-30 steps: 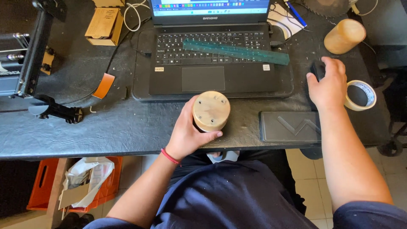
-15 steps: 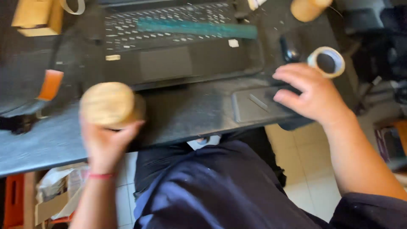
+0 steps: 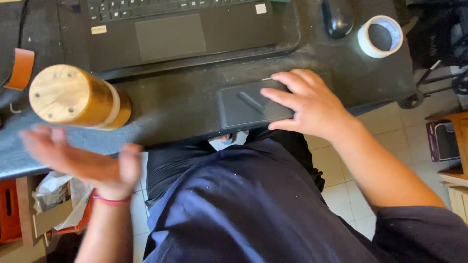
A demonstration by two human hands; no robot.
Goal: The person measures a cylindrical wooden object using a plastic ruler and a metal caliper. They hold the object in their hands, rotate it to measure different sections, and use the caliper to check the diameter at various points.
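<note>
The left hand (image 3: 80, 163) is open, palm up, its fingers spread wide and blurred with motion, and it holds nothing: the wooden cylinder (image 3: 78, 97) sits just above the palm, apart from it, apparently in the air over the near edge of the dark desk (image 3: 185, 112), its pale end face with small holes turned toward the camera. The right hand (image 3: 309, 104) lies flat with fingers loosely splayed, the fingertips resting on a dark rectangular pad (image 3: 251, 104) near the desk edge; it grips nothing. To do this well, as I judge it, the open palm should stay directly beneath the cylinder and the fingers should close around its lacquered side only once it meets the palm, since a smooth round body can roll off spread fingers. Keeping the right hand pressed on the pad steadies the body. Farther out, a laptop (image 3: 170, 36) sits behind the cylinder, a black mouse (image 3: 338, 17) and a roll of white tape (image 3: 380, 36) lie to the right, well clear of both hands.
</note>
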